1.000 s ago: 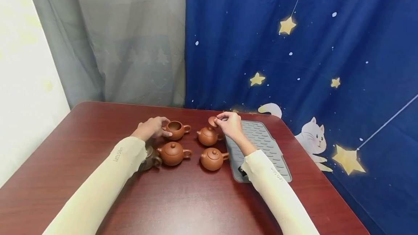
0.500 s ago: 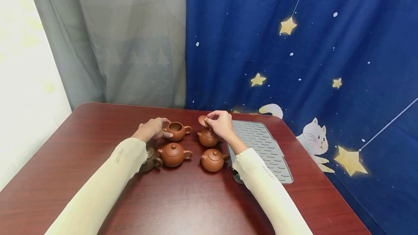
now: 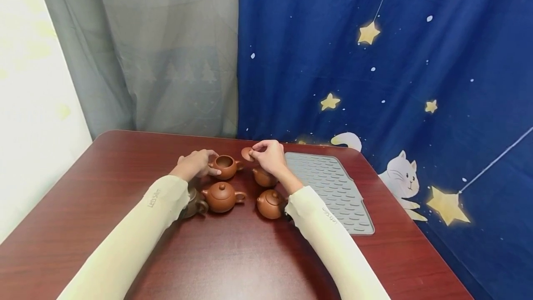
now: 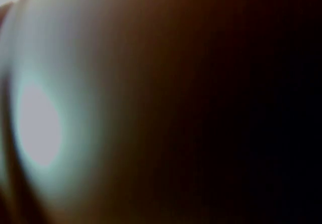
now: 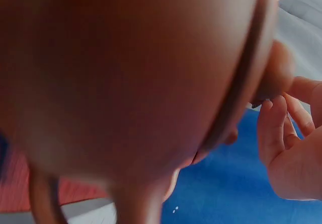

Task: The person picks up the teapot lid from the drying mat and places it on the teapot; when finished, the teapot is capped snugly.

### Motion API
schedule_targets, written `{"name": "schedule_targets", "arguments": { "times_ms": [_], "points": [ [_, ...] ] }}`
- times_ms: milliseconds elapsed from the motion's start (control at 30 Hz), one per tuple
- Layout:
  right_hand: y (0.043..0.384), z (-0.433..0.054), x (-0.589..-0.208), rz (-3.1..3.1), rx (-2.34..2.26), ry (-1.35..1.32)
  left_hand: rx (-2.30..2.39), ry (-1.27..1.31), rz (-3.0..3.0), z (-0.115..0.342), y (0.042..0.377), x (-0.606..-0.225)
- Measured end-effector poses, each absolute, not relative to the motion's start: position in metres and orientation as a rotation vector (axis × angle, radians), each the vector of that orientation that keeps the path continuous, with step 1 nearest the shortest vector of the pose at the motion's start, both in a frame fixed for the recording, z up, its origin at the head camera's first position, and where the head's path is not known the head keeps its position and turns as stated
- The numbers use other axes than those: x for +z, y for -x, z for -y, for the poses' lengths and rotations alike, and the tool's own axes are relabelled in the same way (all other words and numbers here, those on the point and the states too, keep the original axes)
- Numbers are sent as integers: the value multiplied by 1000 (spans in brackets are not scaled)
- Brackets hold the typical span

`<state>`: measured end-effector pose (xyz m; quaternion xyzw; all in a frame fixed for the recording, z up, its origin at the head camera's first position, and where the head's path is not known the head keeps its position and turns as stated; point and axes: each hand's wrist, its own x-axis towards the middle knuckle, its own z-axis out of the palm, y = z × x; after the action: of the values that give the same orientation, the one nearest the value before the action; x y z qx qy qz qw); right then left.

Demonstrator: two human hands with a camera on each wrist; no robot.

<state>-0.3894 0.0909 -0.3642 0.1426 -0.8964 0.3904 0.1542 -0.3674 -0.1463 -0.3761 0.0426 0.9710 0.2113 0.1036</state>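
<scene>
My left hand (image 3: pixel 196 163) grips the spout side of a lidless brown clay teapot (image 3: pixel 226 169), its thumb on the near side. My right hand (image 3: pixel 271 157) pinches a small round lid (image 3: pixel 246 153), tilted and raised just right of that teapot's open mouth. Below the right hand stands another brown teapot (image 3: pixel 263 178), partly covered by it. In the right wrist view a teapot body (image 5: pixel 141 83) looms close, with the right hand's fingers (image 5: pixel 274 128) beyond it. The left wrist view is filled by a dark, blurred surface.
Nearer the person stand two lidded brown teapots, one at left (image 3: pixel 221 198) and one at right (image 3: pixel 269 205). A darker teapot (image 3: pixel 195 205) sits partly behind the left sleeve. At right lies a grey ridged mat (image 3: pixel 329 189) on the red-brown table (image 3: pixel 225 258). Curtains hang behind.
The right hand has carried the lid leftward, from over the back right teapot to beside the lidless one. The left hand has kept its place on the lidless teapot.
</scene>
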Motion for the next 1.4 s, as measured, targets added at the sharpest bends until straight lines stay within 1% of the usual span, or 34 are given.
{"name": "schedule_targets", "arguments": {
  "times_ms": [333,700,1033,1400],
  "points": [
    [389,-72,-366,2621,1043,-491,614,-112,-2871,146,369,-378],
    [387,-56,-365,2682,1007,-519,622,-108,-2868,146,367,-377],
    [388,-40,-366,2714,1049,-437,615,-135,-2870,147,368,-379],
    [388,-26,-368,2756,983,-400,594,-121,-2863,147,369,-379]
  ]
}}
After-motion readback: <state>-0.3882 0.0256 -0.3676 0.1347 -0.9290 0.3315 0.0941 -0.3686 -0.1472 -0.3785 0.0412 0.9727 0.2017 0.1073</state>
